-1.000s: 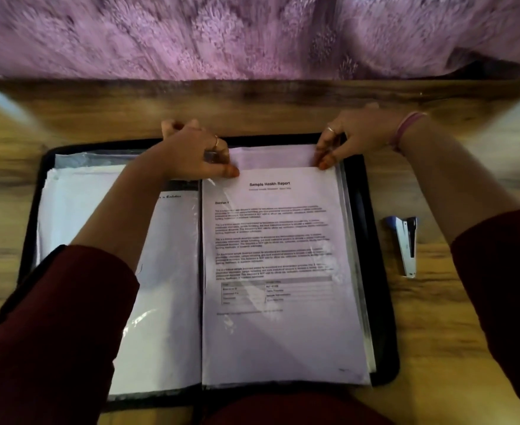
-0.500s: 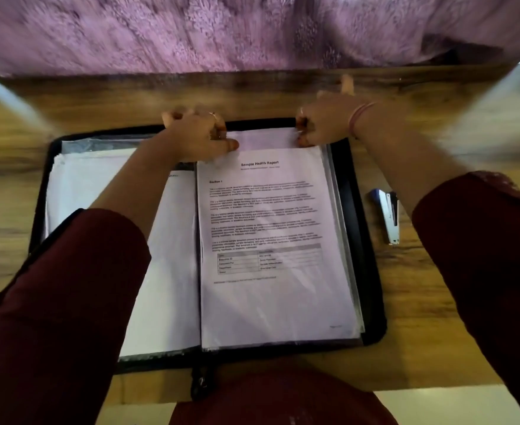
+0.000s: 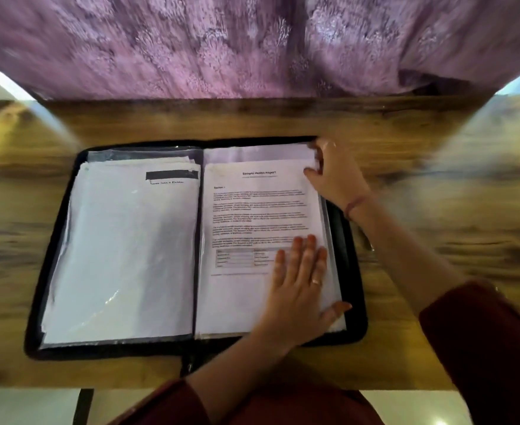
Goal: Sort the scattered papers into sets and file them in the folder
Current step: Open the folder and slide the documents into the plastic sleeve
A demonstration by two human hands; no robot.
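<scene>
Folder (image 3: pixel 354 308): black zip folder lying open flat on the worktop (image 3: pixel 467 240), spine running from 12 to 6 o'clock through the middle of the view.
Left half: stack of white papers (image 3: pixel 120 250) inside a clear sleeve; the top sheet carries a dark bar and a line of blurred print near its 1 o'clock corner.
Right half: printed report sheet (image 3: pixel 252 216) in a clear sleeve, headed with a title too blurred to read surely, then paragraphs of text and a small table low on the page; the top of a further white sheet shows above it at 12 o'clock.
Left hand (image 3: pixel 301 283): reaches in from 6 o'clock and lies palm down on the lower right part of the report sheet, fingers straight and close together pointing to 12 o'clock, thumb spread toward the folder's 4 o'clock corner; it presses flat and curls round nothing. A ring sits on one finger.
Right hand (image 3: pixel 332 176): at the 1 o'clock corner of the right half, fingers bent at the upper right edge of the sleeve and pages; blur hides whether it pinches them or only touches.
Sleeves: dark red on both arms; thin band at the right wrist.
Worktop: wood grain, brown.
Backdrop: purple patterned cloth (image 3: pixel 252 47) hanging beyond the worktop's far edge at 12 o'clock.
</scene>
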